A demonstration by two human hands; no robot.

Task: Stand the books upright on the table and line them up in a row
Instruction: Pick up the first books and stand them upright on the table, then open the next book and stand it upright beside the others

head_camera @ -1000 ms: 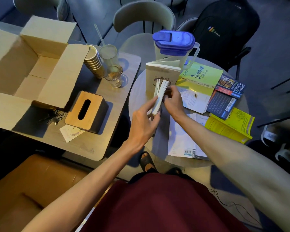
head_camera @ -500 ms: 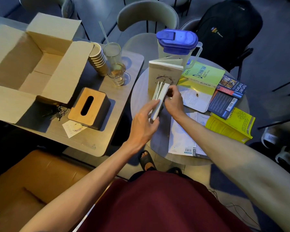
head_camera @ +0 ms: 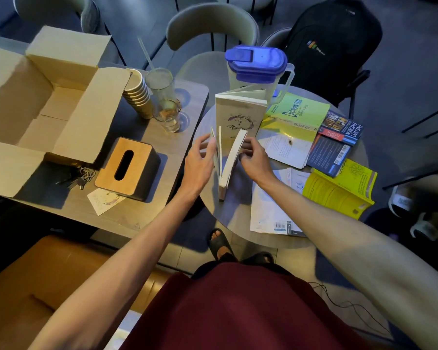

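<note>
A thin white book [head_camera: 229, 160] stands on its edge on the round grey table [head_camera: 234, 213], its pages fanned open. My left hand [head_camera: 200, 165] holds the left cover apart and my right hand [head_camera: 254, 160] grips the right side of the pages. Just behind it a cream book [head_camera: 239, 112] stands upright, slightly open. Several books lie flat to the right: a green-yellow one [head_camera: 297, 113], a dark blue pair [head_camera: 335, 140], a yellow one [head_camera: 339, 188], white ones [head_camera: 268, 213].
A blue-lidded pitcher [head_camera: 257, 68] stands behind the cream book. On the left table [head_camera: 147, 215] are an open cardboard box [head_camera: 36, 107], stacked paper cups [head_camera: 138, 96], glasses [head_camera: 166, 107], a tissue box [head_camera: 128, 168] and keys [head_camera: 82, 176]. A black backpack [head_camera: 331, 41] sits on a chair.
The white book's pages have spread apart between my hands, and the book now rests lower on the table. My left hand has shifted left, holding the cover away.
</note>
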